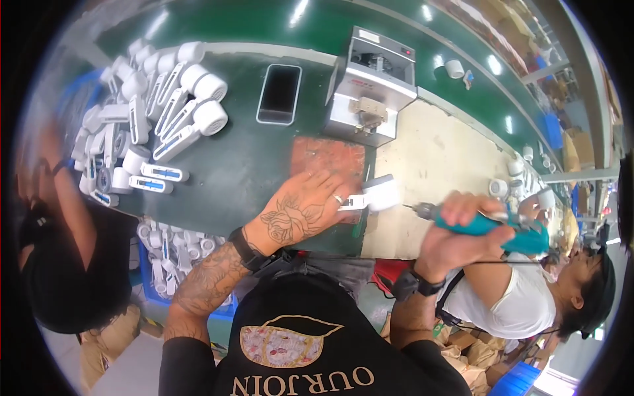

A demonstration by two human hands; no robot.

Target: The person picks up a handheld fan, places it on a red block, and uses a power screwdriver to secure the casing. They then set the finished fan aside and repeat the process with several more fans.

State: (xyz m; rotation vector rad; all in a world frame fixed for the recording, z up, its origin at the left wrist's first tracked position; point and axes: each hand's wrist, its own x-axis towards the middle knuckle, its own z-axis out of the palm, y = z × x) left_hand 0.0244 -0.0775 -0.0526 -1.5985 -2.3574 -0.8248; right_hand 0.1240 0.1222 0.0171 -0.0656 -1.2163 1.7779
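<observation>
My left hand [305, 206] is closed on a white plastic part with a cylindrical head [383, 193] and a short flat handle. It holds the part at the near edge of a worn red-orange pad [317, 156], the head facing right. In my right hand [444, 245] is a teal electric screwdriver [481, 226], its fingers wrapped round the body. The thin bit points left at the white head and ends close beside it; whether the two touch, I cannot tell. My left fingertips are partly blurred.
A heap of similar white parts [135, 137] covers the bench's left side. A phone [280, 94] and a grey metal machine [376, 82] stand farther back. Below the bench is a blue crate [224, 309] of white parts. People sit at left [79, 257] and right [508, 300].
</observation>
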